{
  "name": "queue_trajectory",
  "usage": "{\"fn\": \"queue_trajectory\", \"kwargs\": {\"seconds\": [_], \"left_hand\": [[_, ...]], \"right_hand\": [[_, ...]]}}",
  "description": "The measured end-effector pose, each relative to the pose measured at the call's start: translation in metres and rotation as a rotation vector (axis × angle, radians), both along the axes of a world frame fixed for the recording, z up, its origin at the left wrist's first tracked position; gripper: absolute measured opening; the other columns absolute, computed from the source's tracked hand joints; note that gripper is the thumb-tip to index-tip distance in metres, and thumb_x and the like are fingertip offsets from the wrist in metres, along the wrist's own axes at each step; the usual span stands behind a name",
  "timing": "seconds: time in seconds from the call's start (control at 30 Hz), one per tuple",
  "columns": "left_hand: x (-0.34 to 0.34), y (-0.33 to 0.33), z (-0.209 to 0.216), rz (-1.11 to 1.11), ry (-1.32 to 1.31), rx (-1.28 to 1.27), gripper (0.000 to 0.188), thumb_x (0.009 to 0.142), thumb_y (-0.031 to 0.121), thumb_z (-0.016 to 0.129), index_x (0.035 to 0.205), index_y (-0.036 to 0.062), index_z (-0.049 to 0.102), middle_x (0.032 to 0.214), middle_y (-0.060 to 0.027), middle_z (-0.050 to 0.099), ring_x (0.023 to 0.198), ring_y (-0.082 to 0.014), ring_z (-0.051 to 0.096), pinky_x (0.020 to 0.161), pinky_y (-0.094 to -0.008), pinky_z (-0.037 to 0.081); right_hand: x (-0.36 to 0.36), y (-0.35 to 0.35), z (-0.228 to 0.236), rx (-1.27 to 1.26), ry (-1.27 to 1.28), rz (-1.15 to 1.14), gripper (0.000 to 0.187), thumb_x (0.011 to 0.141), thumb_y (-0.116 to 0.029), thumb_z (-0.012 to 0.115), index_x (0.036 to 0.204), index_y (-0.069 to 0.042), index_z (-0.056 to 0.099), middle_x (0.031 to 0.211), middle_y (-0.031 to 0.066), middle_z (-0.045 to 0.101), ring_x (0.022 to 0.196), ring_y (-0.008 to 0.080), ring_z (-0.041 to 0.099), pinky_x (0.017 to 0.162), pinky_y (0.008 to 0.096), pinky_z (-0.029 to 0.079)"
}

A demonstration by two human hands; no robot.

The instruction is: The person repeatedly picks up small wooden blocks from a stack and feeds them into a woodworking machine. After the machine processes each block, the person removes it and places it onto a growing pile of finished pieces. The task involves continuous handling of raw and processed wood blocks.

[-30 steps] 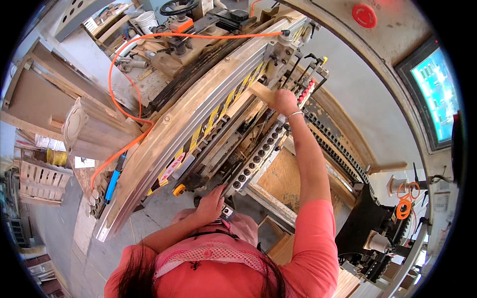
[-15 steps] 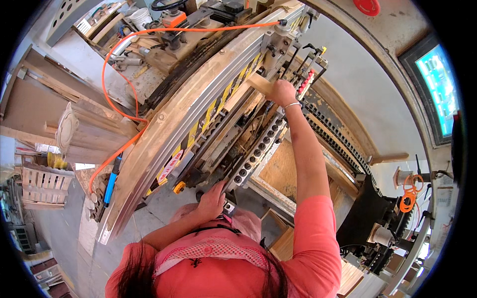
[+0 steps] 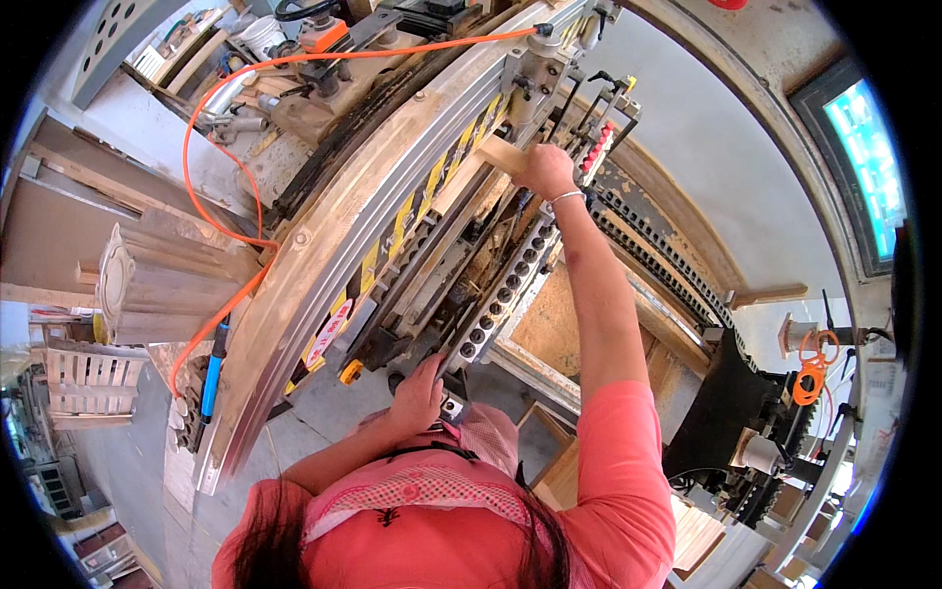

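My right hand (image 3: 548,170), with a bracelet at its wrist, is closed on one end of a short pale wooden block (image 3: 502,155). It holds the block crosswise at the far end of the machine bed, over the end of a longer wooden strip (image 3: 461,191). My left hand (image 3: 419,395) is low, close to my body, its fingers closed about the near end of a metal rail (image 3: 505,294) with a row of round black knobs. Just beside that hand is a metal block with holes (image 3: 451,407). The fingertips of the left hand are partly hidden.
A long beam with yellow-black striped tape (image 3: 392,236) runs along the left. An orange hose (image 3: 186,167) loops over it, near a blue-handled tool (image 3: 212,378). Black chain tracks (image 3: 657,231) and a lit screen (image 3: 863,167) are at the right. Orange-handled scissors (image 3: 809,383) hang there.
The whole view has shifted slightly, so most things appear a little further left. Both hands keep their places on the wooden block and the rail.
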State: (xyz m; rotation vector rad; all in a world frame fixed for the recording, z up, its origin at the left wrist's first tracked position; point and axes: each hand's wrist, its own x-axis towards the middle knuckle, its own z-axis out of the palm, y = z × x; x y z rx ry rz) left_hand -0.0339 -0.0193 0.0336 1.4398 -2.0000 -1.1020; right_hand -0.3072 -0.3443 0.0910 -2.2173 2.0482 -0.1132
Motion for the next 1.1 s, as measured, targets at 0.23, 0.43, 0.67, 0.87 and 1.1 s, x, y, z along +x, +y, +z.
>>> {"fn": "queue_trajectory", "kwargs": {"seconds": [0.23,0.43,0.67,0.87,1.1], "left_hand": [[0.0,-0.002,0.004,-0.007,-0.017,0.035,0.045,0.086,0.009,0.048,0.129,-0.0007,0.038,0.12,-0.0266,0.05,0.107,-0.0441,0.05,0.091,-0.045,0.042],[-0.001,-0.002,0.002,-0.013,-0.014,-0.017,0.046,0.084,0.007,0.049,0.128,0.0002,0.037,0.12,-0.0248,0.05,0.106,-0.0428,0.051,0.088,-0.045,0.044],[-0.002,-0.002,0.005,-0.014,-0.057,0.035,0.046,0.083,0.005,0.05,0.128,0.0005,0.037,0.12,-0.0238,0.05,0.106,-0.0415,0.051,0.087,-0.0446,0.044],[-0.003,-0.003,0.007,-0.013,-0.05,0.079,0.047,0.084,0.005,0.05,0.129,-0.0005,0.036,0.119,-0.0247,0.05,0.106,-0.0421,0.051,0.087,-0.0451,0.044],[-0.002,-0.001,0.003,-0.028,-0.072,0.02,0.048,0.084,0.005,0.049,0.129,-0.0019,0.035,0.118,-0.0255,0.051,0.105,-0.0428,0.051,0.088,-0.0461,0.044]], "right_hand": [[0.0,0.002,-0.001,-0.017,0.017,0.0,0.043,0.062,-0.039,0.073,0.082,-0.002,0.069,0.085,0.017,0.066,0.083,0.0307,0.064,0.076,0.0384,0.053],[0.0,0.001,-0.005,-0.03,0.025,0.018,0.04,0.063,-0.039,0.073,0.081,-0.003,0.07,0.085,0.0159,0.066,0.083,0.0302,0.064,0.076,0.0381,0.053],[-0.001,-0.001,-0.007,-0.033,0.062,0.034,0.037,0.063,-0.038,0.075,0.081,-0.006,0.07,0.084,0.0139,0.067,0.083,0.0291,0.065,0.075,0.0374,0.053],[-0.005,-0.003,-0.008,-0.038,0.025,0.048,0.04,0.062,-0.038,0.072,0.079,-0.003,0.069,0.081,0.0163,0.066,0.081,0.0306,0.064,0.074,0.0382,0.053],[-0.001,-0.002,-0.007,-0.035,0.019,0.039,0.038,0.061,-0.037,0.072,0.077,-0.003,0.068,0.079,0.0165,0.066,0.076,0.0319,0.065,0.07,0.0392,0.054]]}}
